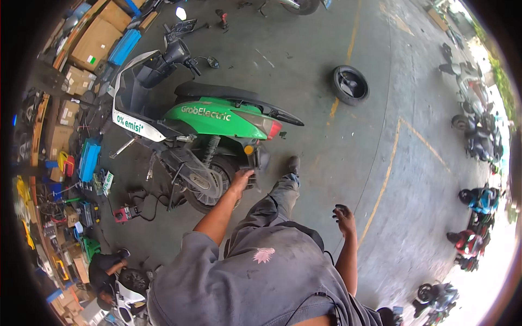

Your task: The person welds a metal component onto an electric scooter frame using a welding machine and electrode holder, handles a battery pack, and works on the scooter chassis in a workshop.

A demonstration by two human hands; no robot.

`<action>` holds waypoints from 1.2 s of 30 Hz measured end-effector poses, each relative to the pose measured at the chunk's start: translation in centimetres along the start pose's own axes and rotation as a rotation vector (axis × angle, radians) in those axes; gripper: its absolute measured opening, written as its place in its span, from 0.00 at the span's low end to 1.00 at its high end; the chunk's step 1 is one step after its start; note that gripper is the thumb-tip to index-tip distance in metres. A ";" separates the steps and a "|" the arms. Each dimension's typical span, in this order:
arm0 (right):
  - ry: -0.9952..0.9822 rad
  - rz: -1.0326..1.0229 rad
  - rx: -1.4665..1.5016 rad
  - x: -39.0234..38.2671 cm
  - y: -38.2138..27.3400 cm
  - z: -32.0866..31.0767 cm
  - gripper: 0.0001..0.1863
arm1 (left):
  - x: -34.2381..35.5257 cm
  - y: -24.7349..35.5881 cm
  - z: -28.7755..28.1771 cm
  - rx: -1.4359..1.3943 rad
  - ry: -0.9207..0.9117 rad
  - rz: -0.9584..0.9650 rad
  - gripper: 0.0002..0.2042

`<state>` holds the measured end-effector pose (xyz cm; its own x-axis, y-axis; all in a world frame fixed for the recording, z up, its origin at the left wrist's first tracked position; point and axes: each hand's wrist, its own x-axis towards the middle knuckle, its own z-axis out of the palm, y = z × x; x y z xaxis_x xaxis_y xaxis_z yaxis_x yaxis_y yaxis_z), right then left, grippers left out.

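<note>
A green and white electric scooter (206,117) stands on the left, its front toward the shelves and its tail toward the middle of the floor. My left hand (242,179) reaches to its rear end and closes at the edge of the black rear mudguard (252,163), beside the rear wheel (220,176). Some of those fingers are hidden. Out to the right, my right hand (344,220) hangs in the air, fingers bent and apart with dark tips, and nothing plainly held. My foot (293,164) is planted just behind the scooter's tail.
A loose tyre (350,85) lies on the grey floor ahead. A red device (125,213) with a black cable sits left of the rear wheel. Cardboard boxes (98,46) and tools crowd the left side. At lower left another person (106,274) works. Parked motorbikes (481,141) line the right.
</note>
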<state>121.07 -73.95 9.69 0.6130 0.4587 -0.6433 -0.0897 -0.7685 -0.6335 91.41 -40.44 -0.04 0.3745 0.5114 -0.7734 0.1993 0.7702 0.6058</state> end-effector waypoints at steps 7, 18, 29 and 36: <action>0.003 0.500 -0.176 14.9 -0.5 -16.4 0.17 | 14.0 4.8 6.1 -0.222 0.316 -0.142 0.10; -0.285 0.464 -0.619 52.3 -18.6 -34.4 0.12 | 30.7 21.5 19.5 -0.645 0.506 -0.068 0.12; -0.287 -0.449 -0.839 80.4 -70.4 -10.9 0.15 | 56.3 19.8 17.1 -1.218 1.325 -0.641 0.43; -0.830 -0.398 -1.377 80.6 -67.7 12.2 0.15 | 58.4 18.1 14.2 -0.877 1.580 -0.681 0.45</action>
<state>166.93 20.48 -4.55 -0.1738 0.4612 -0.8701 0.9547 -0.1376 -0.2636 129.76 -2.01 -31.57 -0.6906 -0.4696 -0.5500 -0.6926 0.6485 0.3160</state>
